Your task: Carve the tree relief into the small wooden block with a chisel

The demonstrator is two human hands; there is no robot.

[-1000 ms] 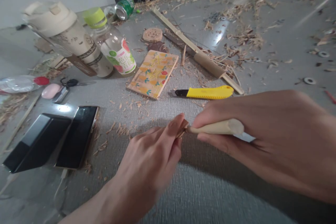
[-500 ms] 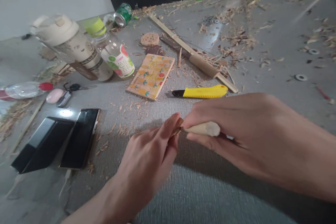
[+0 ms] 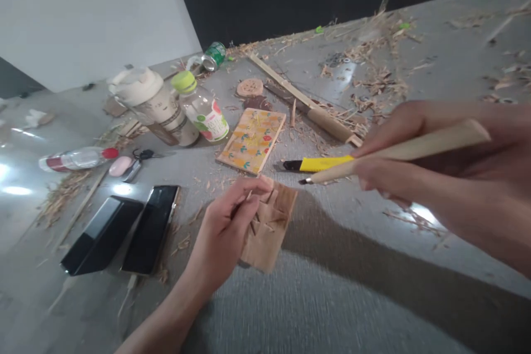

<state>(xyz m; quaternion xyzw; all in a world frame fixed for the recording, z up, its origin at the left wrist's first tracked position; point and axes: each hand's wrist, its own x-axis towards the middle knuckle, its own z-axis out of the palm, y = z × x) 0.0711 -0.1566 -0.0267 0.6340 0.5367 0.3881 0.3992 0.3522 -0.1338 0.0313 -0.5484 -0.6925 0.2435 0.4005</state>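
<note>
My left hand (image 3: 226,227) grips a small carved wooden block (image 3: 269,232) by its left side, tilted up so its cut face shows. Grooves cross the middle of that face. Held between the fingers and thumb of my right hand (image 3: 415,160) is a wood-handled carving knife (image 3: 398,152), its short dark tip pointing left, apart from the block. Just behind the handle lies a yellow utility knife (image 3: 321,164), partly covered by it. Beyond the block rests a flat wooden board with a painted fruit pattern (image 3: 253,138).
Two phones (image 3: 151,229) with cables lie at the left. Behind them stand a white tumbler (image 3: 155,108) and a clear bottle with a green cap (image 3: 207,116). A file with a wooden handle (image 3: 329,124), a long wood strip (image 3: 282,82) and shavings (image 3: 379,86) lie farther back.
My right hand has drawn the carving knife away to the right, off the block. My left hand has turned the block so its carved face shows. The view has shifted.
</note>
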